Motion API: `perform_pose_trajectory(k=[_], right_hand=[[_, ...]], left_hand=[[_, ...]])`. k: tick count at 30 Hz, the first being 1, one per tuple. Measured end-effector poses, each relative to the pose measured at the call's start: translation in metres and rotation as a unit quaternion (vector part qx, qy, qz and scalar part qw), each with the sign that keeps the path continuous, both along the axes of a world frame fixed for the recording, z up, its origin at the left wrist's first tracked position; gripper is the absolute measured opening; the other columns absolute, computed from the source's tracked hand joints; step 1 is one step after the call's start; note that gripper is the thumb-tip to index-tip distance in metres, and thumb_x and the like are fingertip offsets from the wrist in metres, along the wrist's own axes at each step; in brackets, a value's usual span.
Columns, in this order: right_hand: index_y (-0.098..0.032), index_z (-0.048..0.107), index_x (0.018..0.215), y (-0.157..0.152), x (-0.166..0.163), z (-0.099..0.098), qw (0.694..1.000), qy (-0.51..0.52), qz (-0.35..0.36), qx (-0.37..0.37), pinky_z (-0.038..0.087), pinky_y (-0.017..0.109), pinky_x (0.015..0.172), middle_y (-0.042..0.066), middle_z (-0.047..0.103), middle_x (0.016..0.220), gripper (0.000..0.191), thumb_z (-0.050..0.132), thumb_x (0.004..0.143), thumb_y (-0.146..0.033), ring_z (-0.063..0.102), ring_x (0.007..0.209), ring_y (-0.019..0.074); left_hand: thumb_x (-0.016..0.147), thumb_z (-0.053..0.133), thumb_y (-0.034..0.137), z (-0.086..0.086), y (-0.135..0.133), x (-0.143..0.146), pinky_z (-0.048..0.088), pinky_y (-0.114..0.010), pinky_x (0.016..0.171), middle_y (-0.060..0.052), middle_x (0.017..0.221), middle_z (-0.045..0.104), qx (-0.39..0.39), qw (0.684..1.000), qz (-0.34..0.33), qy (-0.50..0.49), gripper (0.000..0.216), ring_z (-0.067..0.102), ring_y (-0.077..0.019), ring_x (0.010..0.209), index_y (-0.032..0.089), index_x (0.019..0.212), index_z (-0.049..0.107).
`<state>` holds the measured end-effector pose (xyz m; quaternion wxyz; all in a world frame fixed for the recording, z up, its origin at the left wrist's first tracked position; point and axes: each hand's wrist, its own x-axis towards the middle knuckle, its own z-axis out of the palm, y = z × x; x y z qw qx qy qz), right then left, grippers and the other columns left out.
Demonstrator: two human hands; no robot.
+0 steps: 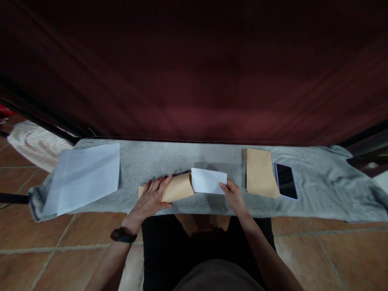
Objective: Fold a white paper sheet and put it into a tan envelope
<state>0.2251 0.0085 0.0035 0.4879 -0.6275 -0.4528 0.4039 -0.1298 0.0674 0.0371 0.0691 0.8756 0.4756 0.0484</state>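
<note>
A brown paper envelope (178, 189) lies sideways on the grey cloth, with its mouth gaping toward the right. My left hand (154, 196) rests flat across the envelope's left part, fingers stretched out and pressing it down. At the envelope's mouth is a white folded sheet of paper (208, 181). Its left edge meets the opening; whether any of it is inside I cannot tell. My right hand (233, 194) pinches the sheet's right end between thumb and fingers.
To the left lie large white paper sheets (87, 176). A stack of brown envelopes (260, 171) sits on the right, beside a dark-screened phone (286, 181). Grey cloth (321, 186) covers the narrow surface. Behind it rises a dark red panel (194, 81).
</note>
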Motion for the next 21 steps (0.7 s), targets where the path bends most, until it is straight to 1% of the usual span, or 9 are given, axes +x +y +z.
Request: perform_pose_trajectory(k=[4,7,11,14,16,18,21], right_hand=[[-0.023,0.072,0.092,0.001,0.003,0.000,0.997,-0.076,0.024,-0.022,0.054,0.036,0.080,0.004,0.075,0.086,0.029,0.053,0.089,-0.044,0.067,0.084,0.0237],[-0.025,0.071,0.083,0.003,0.012,0.003,0.991,-0.117,0.047,-0.036,0.054,0.032,0.072,0.002,0.073,0.079,0.022,0.056,0.087,-0.039,0.067,0.076,0.0218],[-0.024,0.068,0.074,0.007,0.018,0.006,0.988,-0.117,0.080,-0.059,0.049,0.026,0.059,0.000,0.067,0.066,0.022,0.055,0.086,-0.037,0.063,0.064,0.0181],[-0.024,0.068,0.076,0.009,0.010,0.002,0.989,-0.093,0.082,-0.077,0.047,0.025,0.056,-0.001,0.067,0.067,0.020,0.054,0.086,-0.035,0.062,0.063,0.0171],[-0.023,0.068,0.077,0.010,-0.001,-0.002,0.991,-0.088,0.068,-0.078,0.049,0.026,0.060,0.000,0.068,0.070,0.019,0.055,0.086,-0.033,0.064,0.066,0.0179],[-0.023,0.067,0.075,0.011,-0.014,-0.006,0.992,-0.093,0.045,-0.067,0.052,0.030,0.071,0.002,0.069,0.074,0.020,0.055,0.088,-0.033,0.065,0.074,0.0197],[-0.024,0.069,0.079,0.012,-0.030,-0.008,0.995,-0.090,0.019,-0.039,0.050,0.036,0.094,0.006,0.071,0.095,0.022,0.052,0.090,-0.033,0.066,0.096,0.0224]], left_hand=[[0.076,0.077,0.043,0.001,0.000,0.003,0.021,-0.061,0.122,-0.015,0.146,0.050,-0.005,1.000,0.007,0.009,0.109,0.044,-0.0360,0.140,0.028,0.163,0.013],[0.077,0.077,0.045,0.001,0.001,0.005,0.018,-0.063,0.121,-0.016,0.147,0.049,-0.011,1.000,0.009,0.015,0.110,0.044,-0.0368,0.140,0.027,0.163,0.011],[0.076,0.077,0.047,0.001,0.004,0.009,0.015,-0.064,0.121,-0.016,0.146,0.049,-0.020,1.000,-0.001,0.012,0.111,0.043,-0.0372,0.141,0.026,0.163,0.011],[0.075,0.078,0.048,0.000,0.006,0.017,0.015,-0.064,0.122,-0.015,0.145,0.049,-0.028,1.000,-0.007,-0.002,0.115,0.042,-0.0372,0.141,0.027,0.163,0.008],[0.074,0.079,0.047,-0.001,0.007,0.025,0.014,-0.063,0.122,-0.015,0.146,0.048,-0.032,0.999,-0.012,-0.013,0.117,0.041,-0.0371,0.141,0.028,0.163,0.008],[0.073,0.081,0.046,-0.001,0.007,0.036,0.012,-0.062,0.123,-0.014,0.147,0.047,-0.035,0.999,-0.025,-0.025,0.118,0.040,-0.0367,0.142,0.028,0.163,0.008],[0.071,0.082,0.044,-0.001,0.007,0.053,0.012,-0.061,0.123,-0.014,0.148,0.046,-0.036,0.998,-0.041,-0.043,0.119,0.040,-0.0367,0.142,0.028,0.164,0.009]])
